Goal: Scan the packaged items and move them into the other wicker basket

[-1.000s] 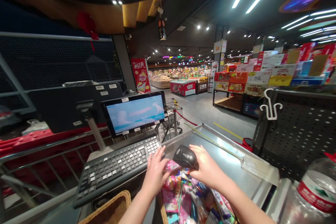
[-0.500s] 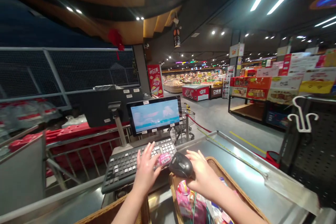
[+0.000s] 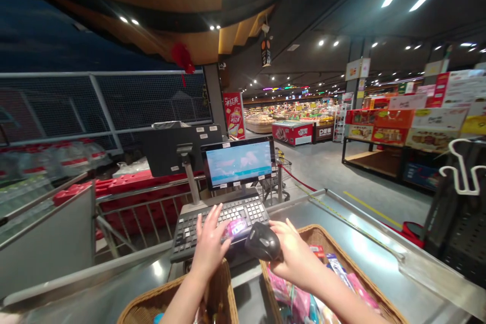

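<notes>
Metal counter (image 3: 359, 233) below — hands (image 3: 210, 243) (image 3: 293, 249) forward

To my left I see bottles (image 3: 74, 158); ahead, a banner (image 3: 234, 115) and freezer (image 3: 292, 133); to my right, boxes (image 3: 393, 119) and a hanger (image 3: 461, 168).

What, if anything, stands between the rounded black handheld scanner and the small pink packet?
Nothing visible: the rounded black scanner in the right hand sits beside the small pink packet in the left hand; the black keyboard lies behind.
</notes>
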{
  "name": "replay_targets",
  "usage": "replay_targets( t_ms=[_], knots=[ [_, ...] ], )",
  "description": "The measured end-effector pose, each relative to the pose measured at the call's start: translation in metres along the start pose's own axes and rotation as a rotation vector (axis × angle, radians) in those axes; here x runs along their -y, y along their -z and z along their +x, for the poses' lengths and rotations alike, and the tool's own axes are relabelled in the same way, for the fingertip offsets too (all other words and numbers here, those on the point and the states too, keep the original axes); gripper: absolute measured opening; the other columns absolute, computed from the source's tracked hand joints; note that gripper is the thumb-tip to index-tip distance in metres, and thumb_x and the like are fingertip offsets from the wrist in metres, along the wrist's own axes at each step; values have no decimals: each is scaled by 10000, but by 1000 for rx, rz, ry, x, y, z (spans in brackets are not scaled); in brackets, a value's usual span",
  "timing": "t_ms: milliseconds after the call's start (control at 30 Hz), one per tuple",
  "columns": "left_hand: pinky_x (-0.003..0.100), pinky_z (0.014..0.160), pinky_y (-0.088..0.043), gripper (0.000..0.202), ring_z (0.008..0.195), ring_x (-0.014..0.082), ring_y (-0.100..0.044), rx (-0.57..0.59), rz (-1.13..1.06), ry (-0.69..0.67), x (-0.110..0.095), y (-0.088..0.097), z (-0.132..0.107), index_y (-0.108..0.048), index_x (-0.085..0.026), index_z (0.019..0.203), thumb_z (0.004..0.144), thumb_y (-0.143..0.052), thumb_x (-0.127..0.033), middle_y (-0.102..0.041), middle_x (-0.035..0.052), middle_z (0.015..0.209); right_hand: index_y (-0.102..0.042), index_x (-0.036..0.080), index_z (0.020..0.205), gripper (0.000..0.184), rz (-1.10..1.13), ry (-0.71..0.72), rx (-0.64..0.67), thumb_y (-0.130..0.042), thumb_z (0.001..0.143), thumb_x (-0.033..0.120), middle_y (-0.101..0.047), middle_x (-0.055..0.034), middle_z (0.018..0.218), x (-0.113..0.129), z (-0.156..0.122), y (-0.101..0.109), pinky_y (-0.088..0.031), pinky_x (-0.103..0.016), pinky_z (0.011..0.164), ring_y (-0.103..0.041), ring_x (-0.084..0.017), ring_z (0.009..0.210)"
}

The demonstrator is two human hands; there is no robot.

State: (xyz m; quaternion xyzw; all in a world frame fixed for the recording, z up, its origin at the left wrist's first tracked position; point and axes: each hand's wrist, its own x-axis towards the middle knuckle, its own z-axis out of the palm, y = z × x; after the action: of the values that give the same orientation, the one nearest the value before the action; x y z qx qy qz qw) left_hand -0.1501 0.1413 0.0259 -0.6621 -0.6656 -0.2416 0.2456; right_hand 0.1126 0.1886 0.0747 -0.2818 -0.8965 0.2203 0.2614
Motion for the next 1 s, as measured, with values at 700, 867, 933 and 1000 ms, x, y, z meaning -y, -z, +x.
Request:
replay_targets(
  t_ms=[700,867,933,1000],
  knots=[
    [663,1135,-197,311,1402,341,-383,26,30,49,36,29,-30,-675,-235,1090,794,-621,-152,-416,150,1520,-684,249,1062,533,57,31,36,-548,563,119,-675,-66,1099,38,3,-30,-122,-548,1182,-459,-303,1314],
    [666,1139,-186,282,1403,337,-382,39,28,56,47,33,-46,-674,-237,1073,807,-612,-164,-401,141,1531,-685,236,1083,548,53,52,48,-561,561,123,-670,-82,1164,44,4,-41,-140,-553,1180,-453,-319,1317],
    [664,1138,-193,287,1405,334,-379,52,34,61,52,34,-54,-668,-238,1086,814,-609,-167,-405,140,1529,-687,228,1067,532,43,66,55,-563,561,122,-668,-86,1177,48,5,-45,-150,-545,1181,-450,-322,1319],
    [669,1134,-196,287,1407,332,-378,63,35,74,57,36,-64,-664,-246,1094,821,-608,-176,-408,136,1528,-691,225,1045,507,32,76,65,-563,566,122,-672,-83,1172,52,6,-50,-148,-537,1185,-453,-320,1318]
  ],
)
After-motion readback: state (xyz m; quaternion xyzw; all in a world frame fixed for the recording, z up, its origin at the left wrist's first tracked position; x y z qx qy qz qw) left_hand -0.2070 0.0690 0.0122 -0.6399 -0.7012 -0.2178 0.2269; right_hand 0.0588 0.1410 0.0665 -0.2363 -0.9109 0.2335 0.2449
